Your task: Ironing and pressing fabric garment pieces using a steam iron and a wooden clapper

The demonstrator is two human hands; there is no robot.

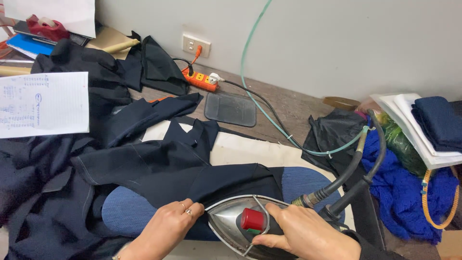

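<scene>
Both hands sit at the near edge: the right hand (308, 233) wraps closed around the handle of the iron (240, 224), and the left hand (168, 226) presses its curled fingers onto the near hem of the navy cloth (192, 173), just left of the iron's tip. Hoses (356, 168) run from the iron's back end up and to the right.

By the look of it, the pressing step is in hand, with the iron's nose lying on the hem at the near edge of the cloth. A next stroke would call for the left hand to hold the hem flat and taut while staying out of the sole plate's path (the fingers lie very near the point).

Spread over a blue pad (303, 183), the cloth is dark navy, matte and fairly stiff, with visible seams and a notched shape toward the far side. More dark pieces heap to the left under a sheet of paper (43, 103). A power strip (199, 79) and a grey mat (230, 109) lie farther off by the wall.
</scene>
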